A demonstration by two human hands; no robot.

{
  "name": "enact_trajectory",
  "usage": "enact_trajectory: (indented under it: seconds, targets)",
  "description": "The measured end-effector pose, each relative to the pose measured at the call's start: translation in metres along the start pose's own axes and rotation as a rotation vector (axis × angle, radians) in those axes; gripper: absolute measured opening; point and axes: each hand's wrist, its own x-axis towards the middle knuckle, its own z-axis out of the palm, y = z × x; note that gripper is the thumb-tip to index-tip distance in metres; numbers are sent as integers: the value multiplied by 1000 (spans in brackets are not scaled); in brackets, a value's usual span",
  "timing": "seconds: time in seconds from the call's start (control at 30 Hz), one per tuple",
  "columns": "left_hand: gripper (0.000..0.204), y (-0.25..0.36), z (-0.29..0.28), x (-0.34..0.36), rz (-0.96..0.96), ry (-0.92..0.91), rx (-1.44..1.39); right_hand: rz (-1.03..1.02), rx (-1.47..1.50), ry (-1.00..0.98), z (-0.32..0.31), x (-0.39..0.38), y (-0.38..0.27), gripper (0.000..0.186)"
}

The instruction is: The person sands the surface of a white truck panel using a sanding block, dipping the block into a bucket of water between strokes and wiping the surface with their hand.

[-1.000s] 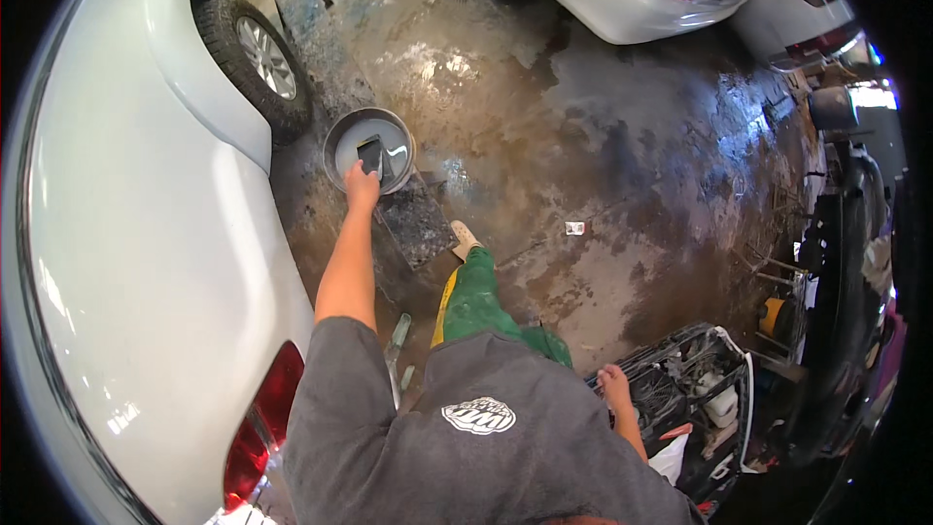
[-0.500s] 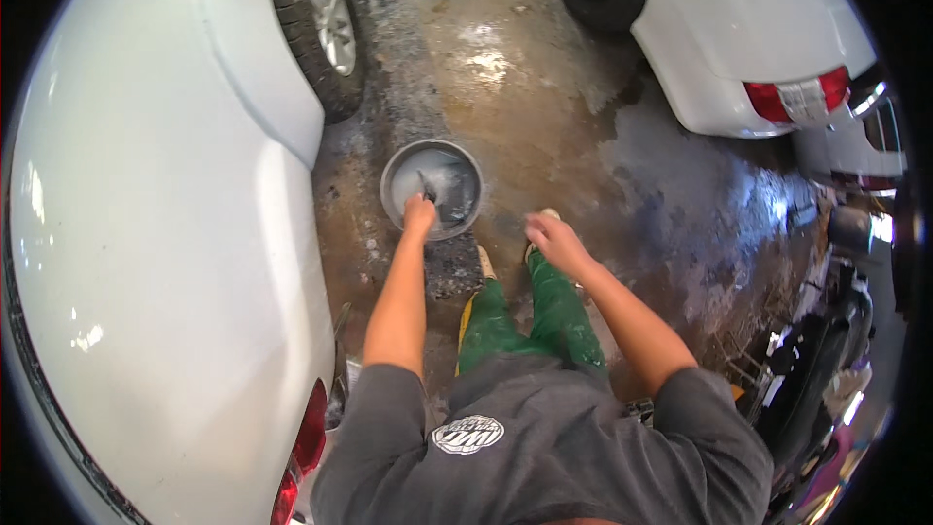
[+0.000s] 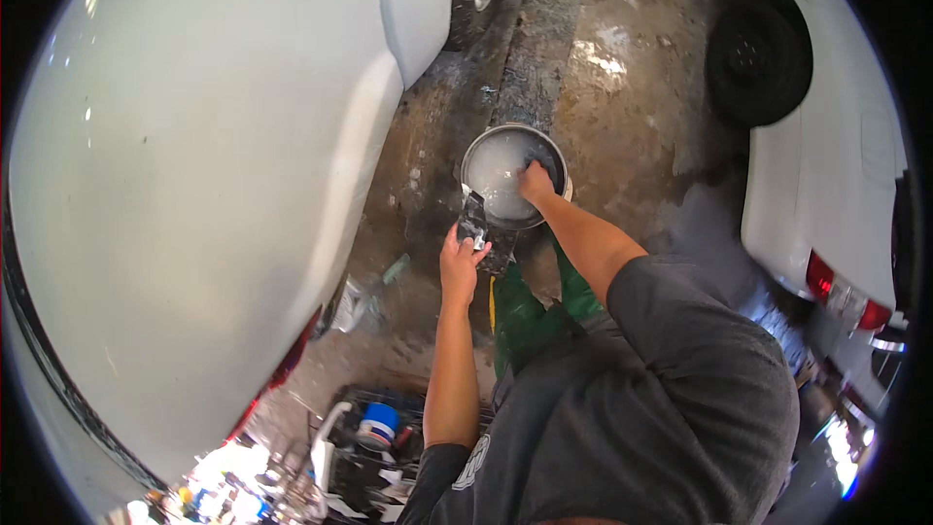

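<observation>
The hands have traded places: the right hand (image 3: 535,182) now reaches inside the bucket (image 3: 556,163) of cloudy liquid (image 3: 494,170), while the left hand (image 3: 462,261), over it a moment ago, grips a dark flat block (image 3: 472,219) at the near-left rim. So the right now works in the bucket; whether it holds anything I cannot tell. The bucket stands on the floor (image 3: 423,170) beside the white car (image 3: 224,185)
</observation>
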Motion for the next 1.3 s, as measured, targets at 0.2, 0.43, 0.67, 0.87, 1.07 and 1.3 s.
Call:
enact_trajectory:
  seconds: [0.2, 0.43, 0.67, 0.87, 1.07, 1.3]
  targets:
    - [43, -9, 19, -8, 9, 180, -108, -417, -317, -63, -72, -77, -28, 51]
    - [27, 21, 68, -28, 60, 14, -221, -626, 259, -446, -149, -148, -41, 40]
    - [23, 62, 100, -74, 129, -111, -408, -215, 569, -846, -195, -194, -79, 43]
    - [54, 43, 111, -74, 237, 287, -173, -528, 591, -702, -211, -248, -99, 39]
    - [59, 68, 117, -92, 303, -117, -522, -825, 40, -627, -200, -262, -102, 45]
    - [44, 81, 93, -108, 328, -6, -542, -966, -18, -802, -213, -305, -107, 74]
